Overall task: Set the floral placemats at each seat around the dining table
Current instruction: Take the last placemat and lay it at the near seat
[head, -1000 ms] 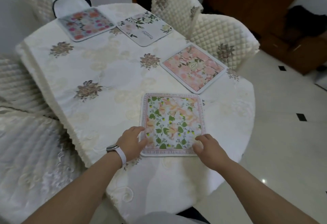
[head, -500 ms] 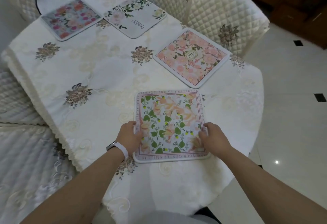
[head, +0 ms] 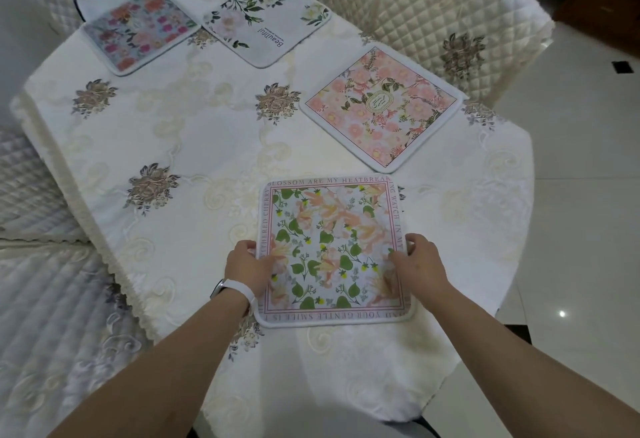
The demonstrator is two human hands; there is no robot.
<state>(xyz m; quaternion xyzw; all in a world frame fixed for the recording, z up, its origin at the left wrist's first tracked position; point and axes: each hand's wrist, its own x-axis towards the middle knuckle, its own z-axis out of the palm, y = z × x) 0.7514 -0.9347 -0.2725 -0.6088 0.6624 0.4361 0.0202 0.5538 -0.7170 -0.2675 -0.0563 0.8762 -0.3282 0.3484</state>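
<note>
Tablecloth (head: 194, 146) bears near placemat (head: 332, 240), left hand (head: 247, 268) and right hand (head: 420, 264) gripping, covering its sides.

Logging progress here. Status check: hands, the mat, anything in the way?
Left hand and right hand grip the green-leaf placemat by its sides. Mat flat on table. Pink placemat lies apart.

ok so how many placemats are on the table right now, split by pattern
green-leaf placemat with lettered border: 1
pink blossom placemat: 1
white placemat with green sprigs: 1
grey placemat with pink and red flowers: 1
total: 4
</note>
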